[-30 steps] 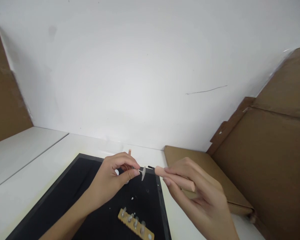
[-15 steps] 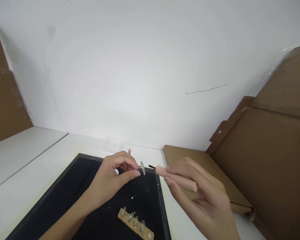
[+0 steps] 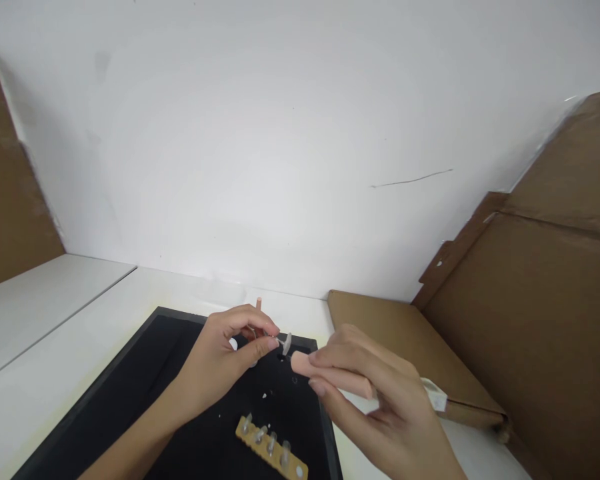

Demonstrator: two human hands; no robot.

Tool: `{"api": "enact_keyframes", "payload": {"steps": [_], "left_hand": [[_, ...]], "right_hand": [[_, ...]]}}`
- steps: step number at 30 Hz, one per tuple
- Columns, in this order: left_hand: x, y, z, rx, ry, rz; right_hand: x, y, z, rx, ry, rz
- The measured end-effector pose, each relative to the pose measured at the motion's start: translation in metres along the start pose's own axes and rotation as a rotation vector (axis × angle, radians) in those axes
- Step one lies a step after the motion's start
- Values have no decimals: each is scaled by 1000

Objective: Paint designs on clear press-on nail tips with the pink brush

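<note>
My left hand (image 3: 237,343) pinches the thin stem of a small translucent oval piece (image 3: 287,343) between thumb and forefinger, the piece facing right. In my right hand (image 3: 375,393) is a pink-handled brush (image 3: 333,377), held like a pen. Its dark tip lies just under the lower edge of the translucent piece; whether they touch I cannot tell. A thin pink rod end (image 3: 259,303) pokes up behind my left fingers, its lower part hidden. Below the hands, a yellow strip (image 3: 275,457) carries several clear upright pegs.
A black mat (image 3: 195,440) with a grey border lies on the white table (image 3: 45,333), dotted with small white specks. At the right lies a flat cardboard box (image 3: 430,353), and larger cardboard panels (image 3: 545,300) stand beyond it. A white wall (image 3: 290,167) rises behind.
My right hand has moved left and slightly down, bringing the brush tip to the translucent piece. My left hand has stayed almost in place, the piece tilting a little.
</note>
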State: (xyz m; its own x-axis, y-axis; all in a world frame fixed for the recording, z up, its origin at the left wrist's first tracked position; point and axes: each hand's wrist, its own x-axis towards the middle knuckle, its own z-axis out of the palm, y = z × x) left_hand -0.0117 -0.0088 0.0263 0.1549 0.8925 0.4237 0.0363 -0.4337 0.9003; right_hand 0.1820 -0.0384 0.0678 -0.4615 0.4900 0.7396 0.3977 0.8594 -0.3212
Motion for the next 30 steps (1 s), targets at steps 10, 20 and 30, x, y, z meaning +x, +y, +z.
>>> {"api": "enact_keyframes", "payload": {"steps": [10,20,30], "left_hand": [[-4,0,0,-49,2,9],[-6,0,-3,-52,-3,25],[-7,-2,-3,-137,-24,2]], "right_hand": [[-1,1,3,-41,32,18],[-3,2,1,-71,54,10],[-3,3,3,-91,60,18]]}}
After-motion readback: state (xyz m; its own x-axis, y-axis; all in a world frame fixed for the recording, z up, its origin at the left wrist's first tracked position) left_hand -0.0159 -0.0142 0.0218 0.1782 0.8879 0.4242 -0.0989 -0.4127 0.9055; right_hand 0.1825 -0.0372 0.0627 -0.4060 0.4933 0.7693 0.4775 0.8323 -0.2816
